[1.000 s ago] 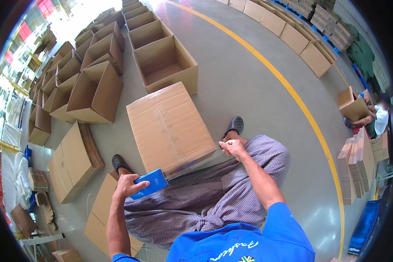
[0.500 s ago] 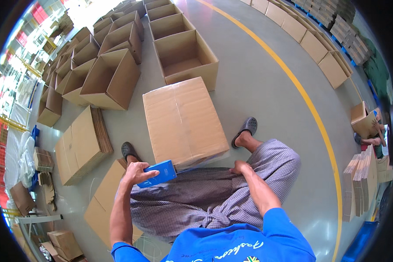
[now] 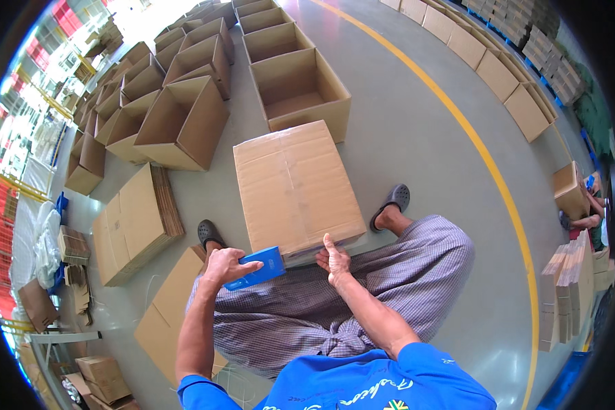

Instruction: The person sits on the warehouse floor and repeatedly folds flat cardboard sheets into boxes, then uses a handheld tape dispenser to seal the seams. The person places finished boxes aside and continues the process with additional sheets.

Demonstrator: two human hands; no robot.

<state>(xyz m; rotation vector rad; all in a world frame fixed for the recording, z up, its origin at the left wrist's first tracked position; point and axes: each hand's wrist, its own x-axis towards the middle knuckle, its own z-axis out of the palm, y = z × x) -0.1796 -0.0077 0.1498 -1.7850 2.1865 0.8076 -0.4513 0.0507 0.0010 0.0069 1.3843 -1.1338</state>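
Note:
A closed brown cardboard box (image 3: 294, 184) with a strip of clear tape along its top seam stands on the grey floor between my feet. My left hand (image 3: 227, 265) grips a blue tape dispenser (image 3: 258, 268) at the box's near edge. My right hand (image 3: 333, 260) presses against the same near edge, thumb raised onto the top, fingers curled under the rim.
Open cardboard boxes (image 3: 301, 89) stand in rows beyond. A stack of flat cartons (image 3: 133, 222) lies at left, another flat carton (image 3: 171, 314) by my left leg. A yellow floor line (image 3: 485, 164) runs at right. Another person's hand (image 3: 584, 222) handles a box at far right.
My right hand slid left along the box's near edge toward the middle. My left hand with the dispenser stayed at the edge. My head moved, so the box sits more central.

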